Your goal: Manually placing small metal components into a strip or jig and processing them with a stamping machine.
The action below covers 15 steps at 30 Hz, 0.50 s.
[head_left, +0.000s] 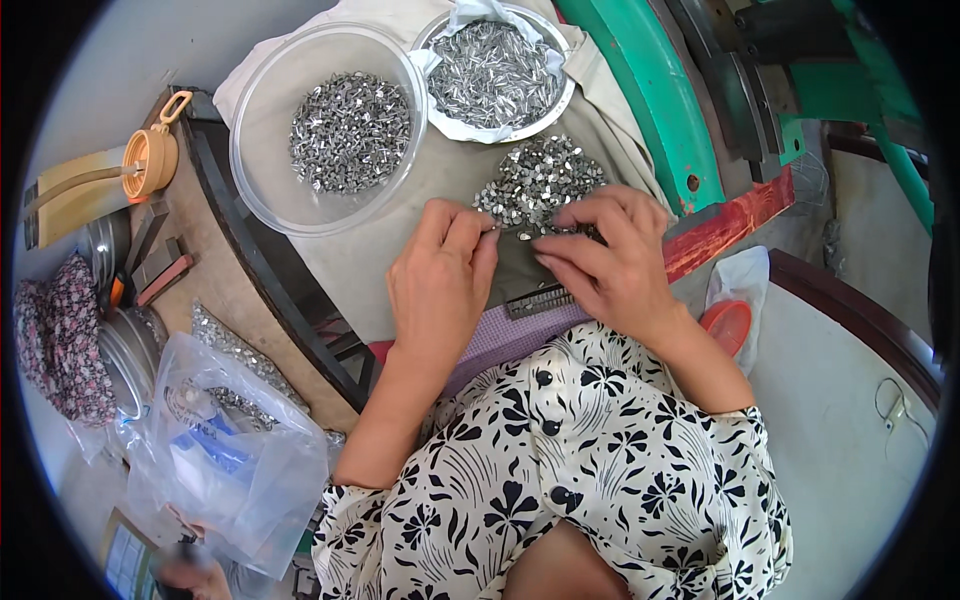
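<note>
A loose pile of small shiny metal pieces [545,172] lies on the grey-brown cloth [350,265] in front of me. At the pile's near left edge, my left hand [440,285] pinches a tiny metal piece between thumb and forefinger. My right hand [625,255] reaches over the pile's near right side, its thumb and forefinger nearly together and the other fingers curled among the pieces. What its fingertips grip is too small to make out. Just below the right hand lies a dark, narrow ridged metal strip [540,302], on a purple checked cloth [490,345].
Behind my left hand stands a clear plastic tub [262,165] of small metal parts. A lined bowl [568,95] of slender metal parts is beside it. Green machine framing [655,110] and a red wooden bar [735,225] border the right. Plastic bags [250,480] sit lower left.
</note>
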Motion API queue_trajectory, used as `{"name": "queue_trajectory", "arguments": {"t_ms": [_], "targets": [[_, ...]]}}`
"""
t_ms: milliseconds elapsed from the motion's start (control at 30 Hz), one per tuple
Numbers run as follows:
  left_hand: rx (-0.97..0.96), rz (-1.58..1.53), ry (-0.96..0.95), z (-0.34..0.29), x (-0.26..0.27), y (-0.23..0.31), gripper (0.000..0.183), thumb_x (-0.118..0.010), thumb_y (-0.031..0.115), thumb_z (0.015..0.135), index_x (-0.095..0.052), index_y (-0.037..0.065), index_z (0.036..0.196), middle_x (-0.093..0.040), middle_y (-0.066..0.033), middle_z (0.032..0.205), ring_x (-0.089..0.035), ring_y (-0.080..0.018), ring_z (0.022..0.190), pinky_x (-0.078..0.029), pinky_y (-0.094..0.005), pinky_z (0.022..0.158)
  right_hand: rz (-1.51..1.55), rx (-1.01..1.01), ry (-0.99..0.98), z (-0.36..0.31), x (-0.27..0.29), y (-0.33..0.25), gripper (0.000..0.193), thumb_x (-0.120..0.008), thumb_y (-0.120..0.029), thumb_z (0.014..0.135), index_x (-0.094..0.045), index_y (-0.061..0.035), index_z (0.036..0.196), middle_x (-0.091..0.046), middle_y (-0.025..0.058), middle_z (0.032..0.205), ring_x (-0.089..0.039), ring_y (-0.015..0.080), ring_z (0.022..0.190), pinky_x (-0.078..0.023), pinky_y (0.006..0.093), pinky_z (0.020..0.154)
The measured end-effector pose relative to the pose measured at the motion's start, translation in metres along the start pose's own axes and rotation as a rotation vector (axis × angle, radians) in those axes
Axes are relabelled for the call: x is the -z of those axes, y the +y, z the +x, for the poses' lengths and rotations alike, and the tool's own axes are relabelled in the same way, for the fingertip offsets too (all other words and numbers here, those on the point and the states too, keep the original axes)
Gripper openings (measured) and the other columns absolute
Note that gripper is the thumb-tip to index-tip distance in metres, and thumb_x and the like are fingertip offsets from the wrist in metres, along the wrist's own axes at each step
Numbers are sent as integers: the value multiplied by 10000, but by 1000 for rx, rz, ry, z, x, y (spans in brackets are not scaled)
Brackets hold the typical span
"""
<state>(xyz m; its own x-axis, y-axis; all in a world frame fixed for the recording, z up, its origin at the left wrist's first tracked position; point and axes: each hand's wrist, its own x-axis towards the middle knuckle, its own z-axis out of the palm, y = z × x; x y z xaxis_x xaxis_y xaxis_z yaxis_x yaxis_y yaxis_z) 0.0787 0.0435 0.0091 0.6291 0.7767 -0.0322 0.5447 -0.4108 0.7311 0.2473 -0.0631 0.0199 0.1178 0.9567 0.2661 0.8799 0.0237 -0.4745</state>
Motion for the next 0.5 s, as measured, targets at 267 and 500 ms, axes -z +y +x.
{"name": "queue_trajectory", "arguments": {"t_ms": [267,500], "targets": [[-117,57,7,-30,12,-6,182,-715,47,823,-677,65,1000,-605,-72,954,-637,-296,806,-512,-400,679,2,64,-87,17,-3,3,199,-819,-155,686,-715,-138,854,-633,-12,1071,-545,269,1100,-353,435,932],[-87,-132,23,-50,15,-8,235,-760,16,758,-682,52,976,-624,-84,969,-639,-277,849,-521,-371,712,41,21,-91,-2,4,8,195,-825,-151,664,-734,-148,837,-641,-20,1064,-539,266,1088,-349,416,928]]}}
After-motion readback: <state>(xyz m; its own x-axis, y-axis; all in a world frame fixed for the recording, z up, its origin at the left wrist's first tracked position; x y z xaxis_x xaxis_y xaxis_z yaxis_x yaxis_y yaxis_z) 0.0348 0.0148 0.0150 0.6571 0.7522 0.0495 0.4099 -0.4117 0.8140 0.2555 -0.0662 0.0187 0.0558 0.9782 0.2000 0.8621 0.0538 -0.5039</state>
